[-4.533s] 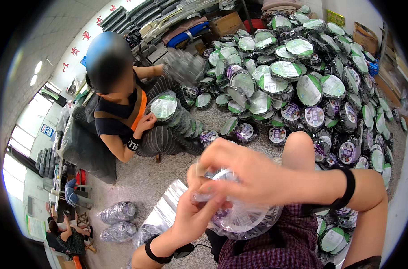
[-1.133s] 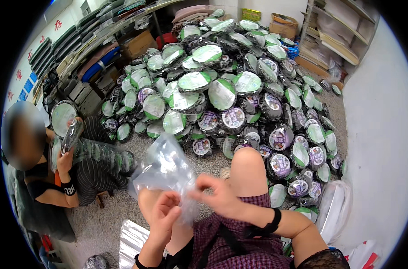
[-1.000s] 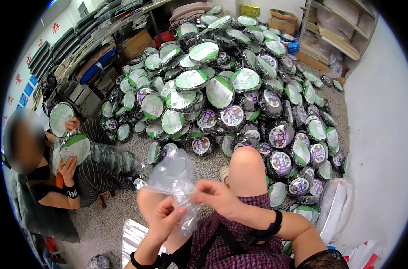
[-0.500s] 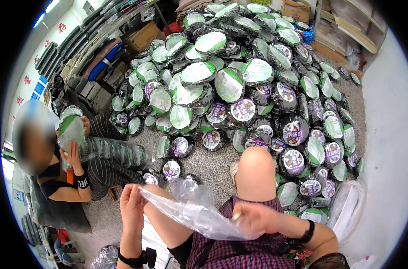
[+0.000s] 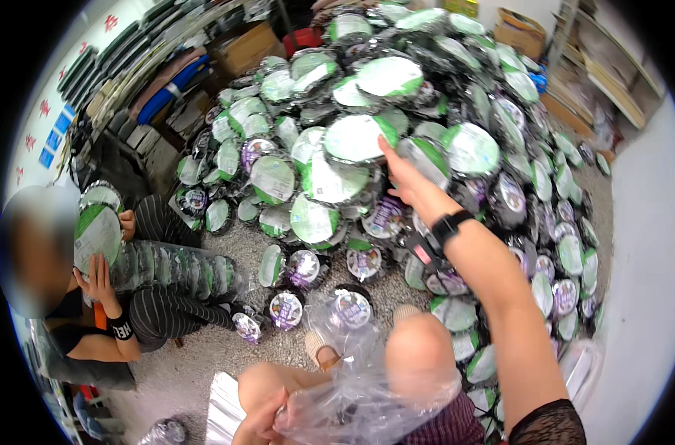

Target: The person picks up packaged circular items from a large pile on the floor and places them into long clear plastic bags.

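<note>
A clear plastic bag (image 5: 367,397) drapes over my lap and knees, its side pinched in my left hand (image 5: 259,423) at the lower edge. My right hand (image 5: 406,172) is stretched out to the heap, at the right edge of a round, film-wrapped package (image 5: 361,139) with a white and green label. One finger points up along that edge, apart from the others; some fingertips are hidden. Below this hand sits another wrapped round package (image 5: 386,216) with a purple and white label. The heap holds several such packages, among them one (image 5: 471,148) right of my hand.
At the left a seated person (image 5: 93,297) holds a round package (image 5: 98,239) over a long clear sleeve of stacked packages (image 5: 178,267). Loose packages (image 5: 285,309) lie on the speckled floor (image 5: 182,371) before my feet. A shelf (image 5: 612,89) and white wall (image 5: 641,245) bound the right.
My right hand has let go of the bag and moved up and forward to the heap. My left hand, still on the bag, has dropped lower. The view has shifted somewhat.
</note>
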A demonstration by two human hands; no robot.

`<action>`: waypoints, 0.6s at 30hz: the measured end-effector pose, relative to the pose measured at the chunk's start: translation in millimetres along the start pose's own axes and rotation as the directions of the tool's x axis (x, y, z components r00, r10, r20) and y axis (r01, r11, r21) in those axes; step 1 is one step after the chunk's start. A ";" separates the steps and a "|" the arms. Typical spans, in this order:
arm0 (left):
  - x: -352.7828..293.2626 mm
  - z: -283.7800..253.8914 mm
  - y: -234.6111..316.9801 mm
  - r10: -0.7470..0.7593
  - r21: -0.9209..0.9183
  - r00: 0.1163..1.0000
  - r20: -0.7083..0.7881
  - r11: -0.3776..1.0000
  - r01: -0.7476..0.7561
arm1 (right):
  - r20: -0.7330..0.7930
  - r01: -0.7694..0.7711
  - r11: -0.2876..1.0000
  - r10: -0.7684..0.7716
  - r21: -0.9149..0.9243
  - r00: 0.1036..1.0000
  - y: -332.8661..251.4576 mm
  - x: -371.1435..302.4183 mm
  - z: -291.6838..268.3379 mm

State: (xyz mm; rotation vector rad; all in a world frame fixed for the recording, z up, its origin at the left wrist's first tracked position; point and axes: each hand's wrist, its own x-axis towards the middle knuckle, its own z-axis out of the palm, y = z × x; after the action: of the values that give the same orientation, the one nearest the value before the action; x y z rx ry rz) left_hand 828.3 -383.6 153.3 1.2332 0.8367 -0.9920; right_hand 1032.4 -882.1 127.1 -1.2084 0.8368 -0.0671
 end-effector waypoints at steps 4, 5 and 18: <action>-3.7 11.0 17.1 0.082 0.043 0.838 0.539 0.991 -0.124 | 0.195 0.281 0.928 -0.332 0.245 0.923 2.8 36.8 44.7; -15.7 11.6 23.8 0.142 0.002 0.808 0.572 0.985 -0.174 | 0.261 0.306 0.948 -0.317 0.082 0.912 9.2 39.6 69.6; 37.7 129.1 12.6 0.368 -0.699 0.831 0.416 0.714 0.034 | 0.829 0.961 0.060 -0.493 -0.270 0.264 -37.2 -255.6 8.8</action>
State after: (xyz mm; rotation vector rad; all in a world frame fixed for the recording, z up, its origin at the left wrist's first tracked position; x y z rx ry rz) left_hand 852.6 -516.1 143.3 0.3364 0.5360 -0.7001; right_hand 870.9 -770.5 295.3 -2.3224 -0.6014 -0.2769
